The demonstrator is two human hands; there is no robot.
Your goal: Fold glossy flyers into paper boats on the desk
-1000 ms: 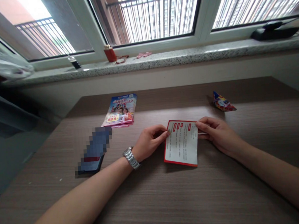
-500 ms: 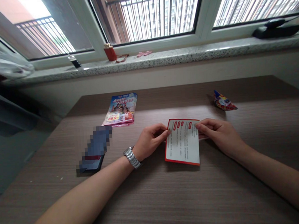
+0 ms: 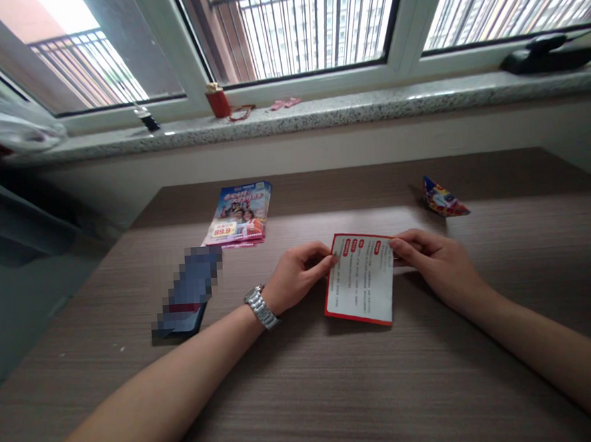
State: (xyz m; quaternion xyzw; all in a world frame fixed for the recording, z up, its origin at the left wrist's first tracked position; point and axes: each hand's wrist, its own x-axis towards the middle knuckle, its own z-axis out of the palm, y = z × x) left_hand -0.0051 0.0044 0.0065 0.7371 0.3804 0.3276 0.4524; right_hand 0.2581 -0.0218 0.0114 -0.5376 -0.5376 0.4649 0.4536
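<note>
Card (image 3: 360, 280) shifted slightly, in both hands (image 3: 293, 280) (image 3: 441, 265)

Card (image 3: 359, 280) between hands: white, red border, red labels. Bench (image 3: 306, 387): grey-brown, streaked grain. Beyond left hand (image 3: 299, 277), flyers (image 3: 240, 214): blue top, pink bottom.

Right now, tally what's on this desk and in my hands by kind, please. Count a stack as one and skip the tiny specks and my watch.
Red-edged sheet, held: 1
Leaflet stack: 1
Folded colourful paper piece: 1
Dark flat object, too blurred to name surely: 1
Total: 4
</note>
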